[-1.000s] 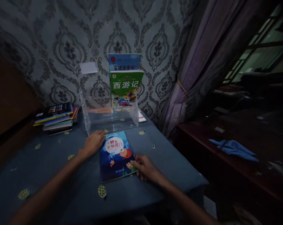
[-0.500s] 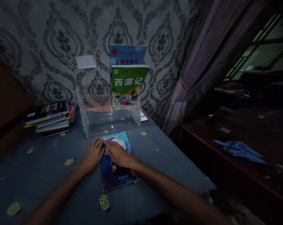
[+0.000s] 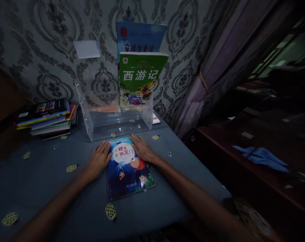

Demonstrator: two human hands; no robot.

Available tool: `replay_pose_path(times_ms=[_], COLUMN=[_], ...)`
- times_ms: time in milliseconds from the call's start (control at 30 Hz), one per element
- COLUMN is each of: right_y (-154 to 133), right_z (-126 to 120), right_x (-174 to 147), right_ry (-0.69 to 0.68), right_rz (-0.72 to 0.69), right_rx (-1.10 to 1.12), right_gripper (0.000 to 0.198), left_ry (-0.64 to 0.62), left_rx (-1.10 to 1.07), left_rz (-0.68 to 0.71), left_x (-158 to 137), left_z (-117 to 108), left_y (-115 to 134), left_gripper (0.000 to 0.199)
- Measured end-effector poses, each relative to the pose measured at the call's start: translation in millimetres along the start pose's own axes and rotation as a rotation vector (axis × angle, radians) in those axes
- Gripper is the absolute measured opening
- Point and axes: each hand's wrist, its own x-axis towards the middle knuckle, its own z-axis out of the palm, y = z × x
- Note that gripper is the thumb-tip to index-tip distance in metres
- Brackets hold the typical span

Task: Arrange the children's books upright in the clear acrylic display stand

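I'm seeing the blue book (image 3: pixel 129 173) lying flat on the counter (image 3: pixel 92 218), long axis pointing toward the clear stand (image 3: pixel 147 116); my left hand (image 3: pixel 99 159) and right hand (image 3: pixel 142 148) are flanking its far end, equally near, fingers extended, pinching nothing.

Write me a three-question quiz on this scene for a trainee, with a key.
1. True or false: the fish-cover book lies flat on the tablecloth.
2. What partly hides the upright blue book?
A) the curtain
B) the green book
C) the blue cloth
3. Fill in: in the picture, the book stack sits to the ____ of the clear rack.

Key: 1. True. 2. B. 3. Left.
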Motion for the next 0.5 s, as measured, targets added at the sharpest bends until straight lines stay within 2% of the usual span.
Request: replay_pose_path(times_ms=[333,433,500], right_y=[3,2,2], right_z=[4,6,7], right_x=[10,9,9], right_ry=[0.029,0.031,0.034], right_rz=[-0.023,-0.011,-0.002], right_rx=[-0.006,-0.041,-0.049], right_gripper=[0.050,0.049,0.049], left_ry=[-0.090,-0.129,-0.167], left_rx=[0.005,0.013,0.007], left_rz=[0.009,0.031,0.103], left_x=[18,18,15], left_z=[-3,-4,-5], left_y=[-5,2,16], left_gripper=[0.054,0.057,0.060])
